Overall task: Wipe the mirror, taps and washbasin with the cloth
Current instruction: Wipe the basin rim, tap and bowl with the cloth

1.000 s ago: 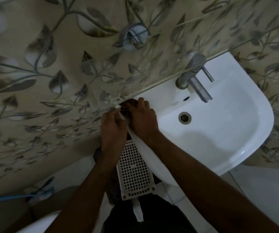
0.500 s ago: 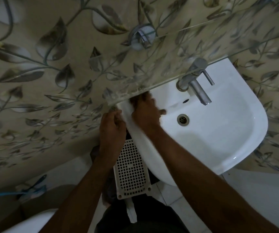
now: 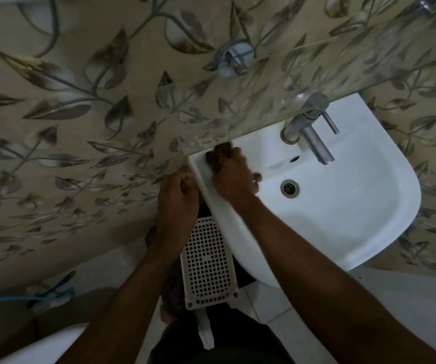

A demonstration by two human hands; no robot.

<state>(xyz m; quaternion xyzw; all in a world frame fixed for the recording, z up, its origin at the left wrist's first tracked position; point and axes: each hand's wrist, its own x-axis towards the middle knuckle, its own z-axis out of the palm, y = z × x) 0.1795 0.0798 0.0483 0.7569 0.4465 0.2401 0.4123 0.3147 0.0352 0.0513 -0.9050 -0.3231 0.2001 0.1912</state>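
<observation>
Right hand [image 3: 234,177] pressed down on a dark cloth [image 3: 218,155], fingers curled over it, at the basin's [image 3: 343,219] back left corner, just under the front edge of a glass shelf [image 3: 237,122]. Cloth mostly hidden beneath the hand; only its far end showing against the white rim. Left hand [image 3: 178,198] curled at the basin's left edge, outside the bowl; gripping the rim or merely clenched beside it, cannot tell. Tap [image 3: 308,132] at the back edge, well apart from the cloth, spout angled over the bowl, drain [image 3: 289,188] below it. Perforated white basket [image 3: 207,264] down beside the basin's left edge, under the left forearm.

Likely step: scrubbing the rim corner, tap probably not yet reached.

Risks, as judged: knuckles knocking the shelf edge on a forward stroke, given how tight the corner sits beneath it. Cloth slipping off the narrow rim and dropping toward the basket. A wide sweep rightwards catching the tap lever and starting water.
</observation>
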